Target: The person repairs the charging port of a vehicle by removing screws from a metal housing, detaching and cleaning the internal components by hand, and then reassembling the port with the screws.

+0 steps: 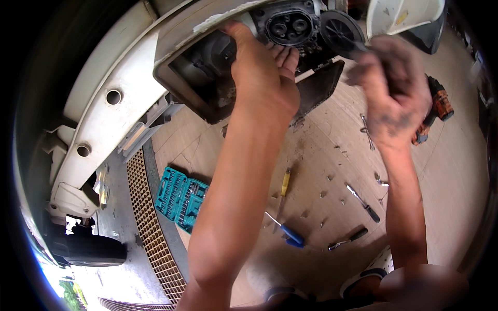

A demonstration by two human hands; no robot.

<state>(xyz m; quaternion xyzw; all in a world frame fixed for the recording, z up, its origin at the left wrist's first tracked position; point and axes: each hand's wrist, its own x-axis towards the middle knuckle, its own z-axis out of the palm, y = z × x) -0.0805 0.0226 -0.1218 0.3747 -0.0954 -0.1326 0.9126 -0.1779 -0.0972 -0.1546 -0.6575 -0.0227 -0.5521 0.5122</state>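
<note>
My left hand (265,70) reaches up to an open housing (171,78) under a white metal panel. Its fingers are spread, the palm is turned up, and the thumb lies near the housing's top rim. Beside its fingertips is a black mechanism (290,27) with a round opening and cylindrical parts inside. My right hand (397,90) is smudged with dark grime and blurred. Its fingers are curled close to the edge of a round black ribbed disc (341,34). What they hold, if anything, cannot be made out. A dark flap (316,90) hangs below the housing.
On the tan floor lie a yellow-handled screwdriver (286,181), a blue-handled screwdriver (294,237), ratchets (358,235) and scattered small fasteners. A teal socket case (179,199) stands open beside a floor grate (148,217). An orange-black power drill (440,101) lies right, below a white container (402,18).
</note>
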